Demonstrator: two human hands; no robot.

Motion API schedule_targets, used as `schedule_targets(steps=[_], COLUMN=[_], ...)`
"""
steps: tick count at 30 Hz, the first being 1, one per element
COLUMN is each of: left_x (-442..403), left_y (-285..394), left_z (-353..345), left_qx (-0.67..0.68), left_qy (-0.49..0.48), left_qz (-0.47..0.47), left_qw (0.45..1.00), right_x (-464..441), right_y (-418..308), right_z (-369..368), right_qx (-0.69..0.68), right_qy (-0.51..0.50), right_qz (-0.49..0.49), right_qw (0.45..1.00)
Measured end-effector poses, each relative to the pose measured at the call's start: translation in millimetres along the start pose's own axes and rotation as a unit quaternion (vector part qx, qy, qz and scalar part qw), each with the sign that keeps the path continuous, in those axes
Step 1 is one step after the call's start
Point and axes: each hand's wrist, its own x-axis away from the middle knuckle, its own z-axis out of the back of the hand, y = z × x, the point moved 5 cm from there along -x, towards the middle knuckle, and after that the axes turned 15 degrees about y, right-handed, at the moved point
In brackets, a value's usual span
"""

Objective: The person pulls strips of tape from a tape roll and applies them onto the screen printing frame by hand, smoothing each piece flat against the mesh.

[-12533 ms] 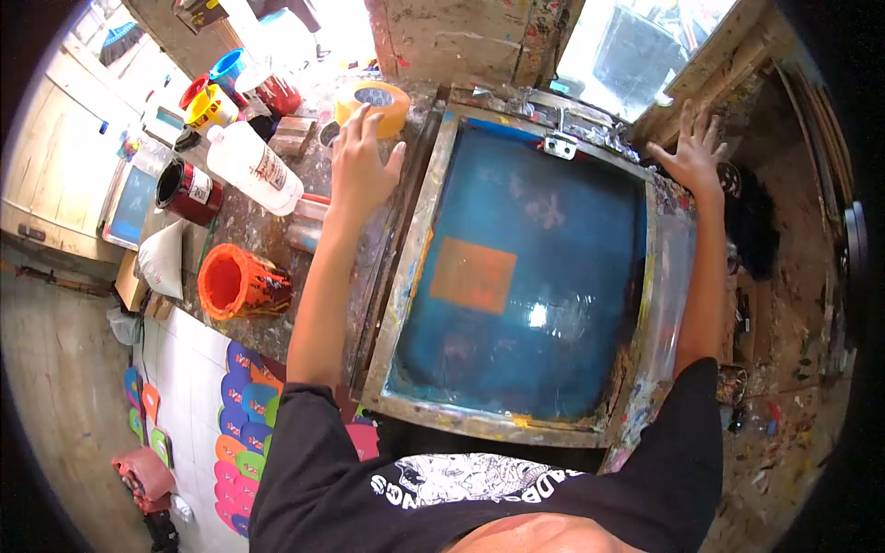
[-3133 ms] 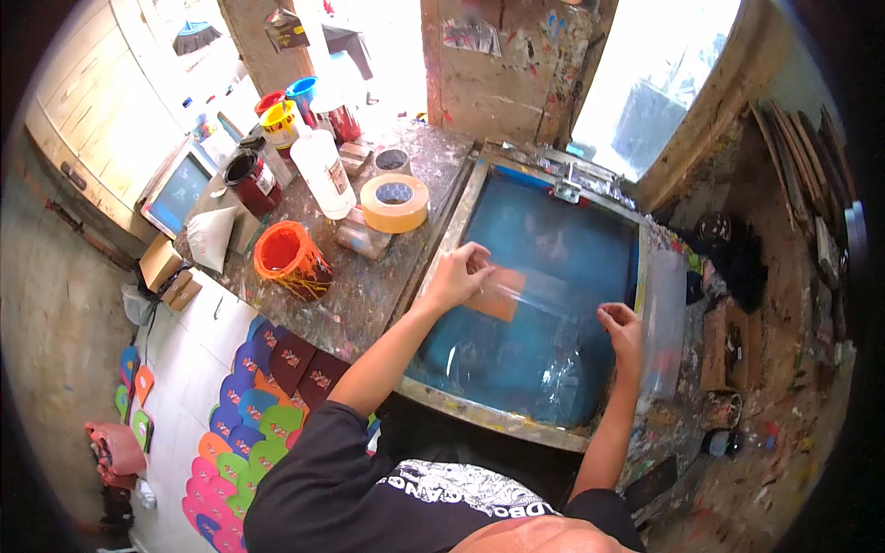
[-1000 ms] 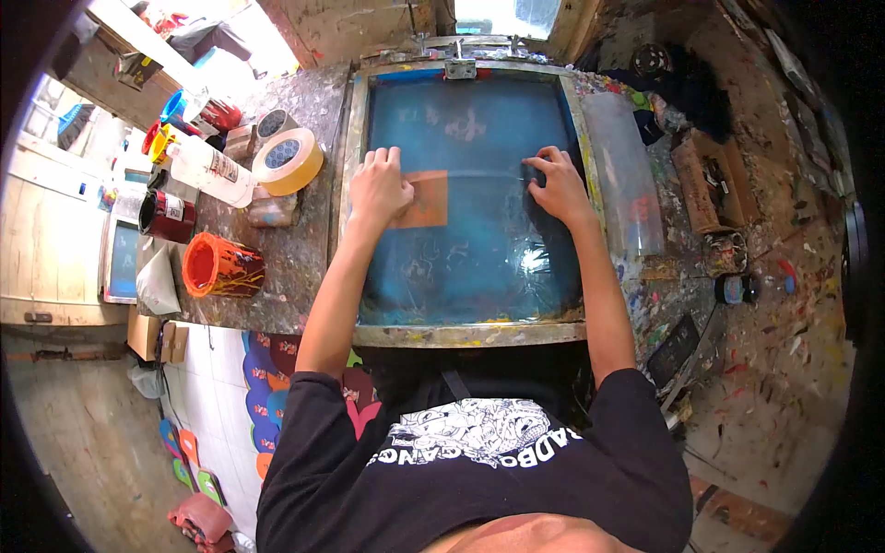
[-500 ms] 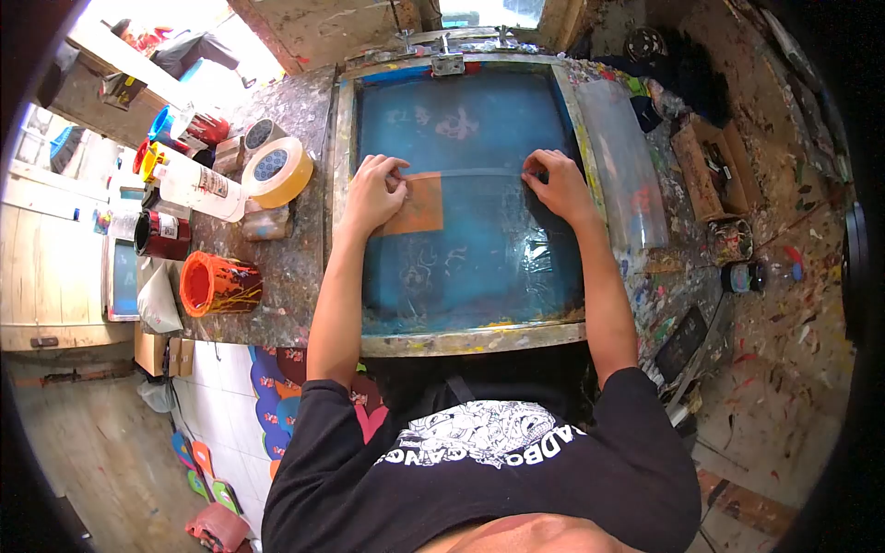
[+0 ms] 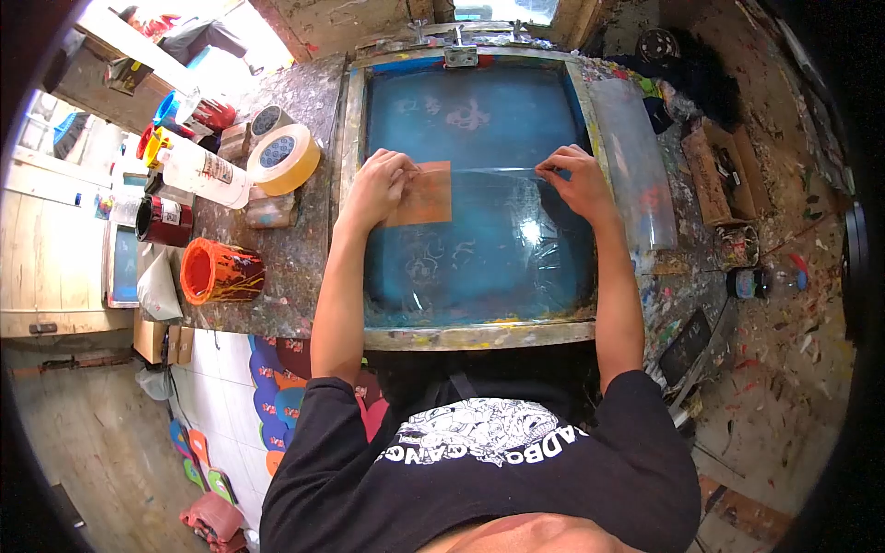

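A wooden-framed printing screen (image 5: pixel 479 120) with blue mesh lies in front of me. Shiny clear plastic film (image 5: pixel 530 230) covers the lower part of the mesh, its upper edge stretched between my hands. My left hand (image 5: pixel 376 189) is closed on the left end of that edge, beside an orange-brown square (image 5: pixel 429 198); whether the square lies above or below the mesh I cannot tell. On the other side, my right hand (image 5: pixel 579 182) pinches the film's right end between thumb and fingertips.
To the left stand an orange paint tub (image 5: pixel 221 272), a white bottle (image 5: pixel 207 173), a dark red jar (image 5: pixel 164 221) and a tape roll (image 5: pixel 283 158). A hinge clamp (image 5: pixel 461 55) grips the screen's far edge. At right are a clear plastic strip (image 5: pixel 636 166) and a cardboard box (image 5: pixel 724 175).
My right hand has moved slightly outward and its fingers have come together on the film edge. The film edge looks tauter. The whole view has shifted a little.
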Motion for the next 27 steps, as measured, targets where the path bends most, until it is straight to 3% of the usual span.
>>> schedule_targets(steps=[4, 10, 27], left_x=[4.9, 6.1, 8.3], left_y=[0.6, 13.1, 24.0], left_z=[5.0, 14.4, 27.1], left_qx=[0.004, -0.016, 0.019], left_qy=[-0.032, -0.04, -0.034], left_qz=[0.04, -0.001, 0.013], left_qw=[0.999, 0.999, 0.999], right_x=[0.5, 1.4, 2.8], right_y=[-2.6, -9.0, -18.9], right_z=[5.9, 12.7, 23.5], right_qx=[-0.008, -0.028, -0.041], right_qy=[-0.004, 0.006, 0.002], right_qz=[0.008, 0.018, 0.008], right_qw=[1.0, 0.999, 0.999])
